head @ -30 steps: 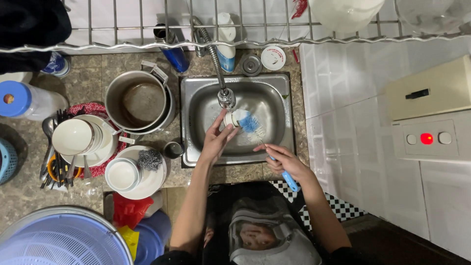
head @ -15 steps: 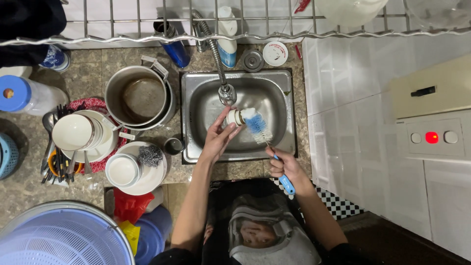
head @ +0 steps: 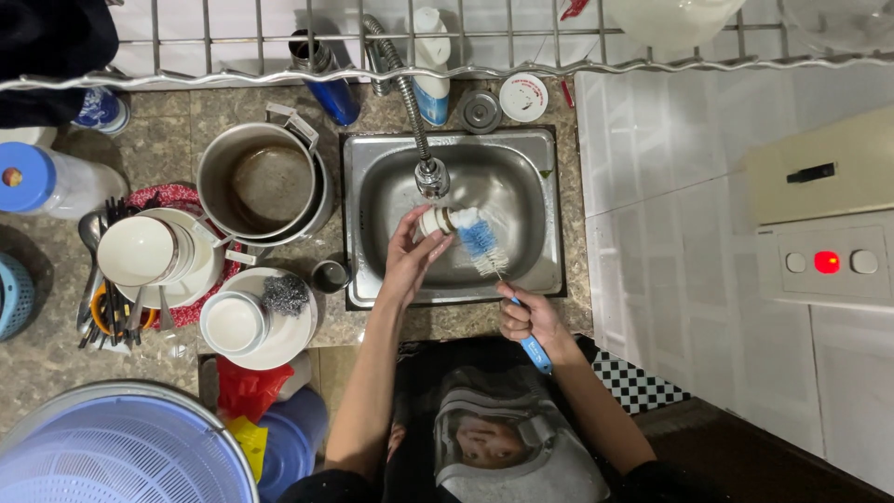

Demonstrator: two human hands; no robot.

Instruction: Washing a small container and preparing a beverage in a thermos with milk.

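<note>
Scrubbing is going on over the sink [head: 549, 186]: the left hand [head: 410, 265] is pinching a small white bottle [head: 435, 222] just under the faucet [head: 431, 175], while the right hand [head: 527, 319] is closing its fingers around the blue handle of a bottle brush [head: 481, 240], whose bristles are touching the bottle's mouth. Judging by the stacked bowls [head: 140, 251], plates [head: 244, 321] and pot [head: 265, 186] waiting on the counter, much washing is remaining
</note>
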